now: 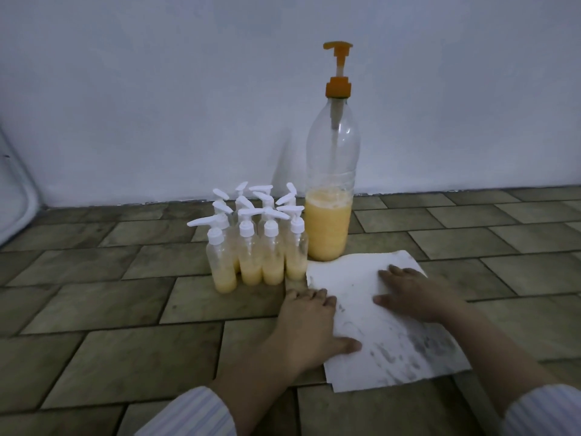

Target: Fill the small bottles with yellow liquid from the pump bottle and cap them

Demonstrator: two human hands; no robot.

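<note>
Left hand (309,325) flat, fingers spread, palm half on the floor (103,309), thumb and fingertips over the left edge of the paper sheet (386,335). Right hand (412,294) flat too, fingers spread, pressing down on the upper right part of the sheet. Nothing gripped or pinched by either. Striped sleeves at the bottom corners.

Sheet white, smudged with grey marks, lying flat on the tiled floor, far corner touching or just short of the pump bottle (330,196); hard to tell which.

Pump bottle upright just beyond the sheet, clear plastic, orange pump head (338,48) raised, yellow liquid in roughly the lower third.

Small bottles (254,247) clustered just left of the pump bottle, front row of four plus more behind, exact count unclear. All visible ones fitted with white pump caps, front four partly filled with yellow liquid. Filling and capping look done or nearly so; back rows not checkable.

Risks: sliding or tugging the sheet toward the far corner could nudge the tall bottle, top-heavy looking with the raised pump. Left hand close to the front row; a careless sweep could knock the tight cluster over domino-style. Loose caps would leak.

Pale wall (157,89) behind.
</note>
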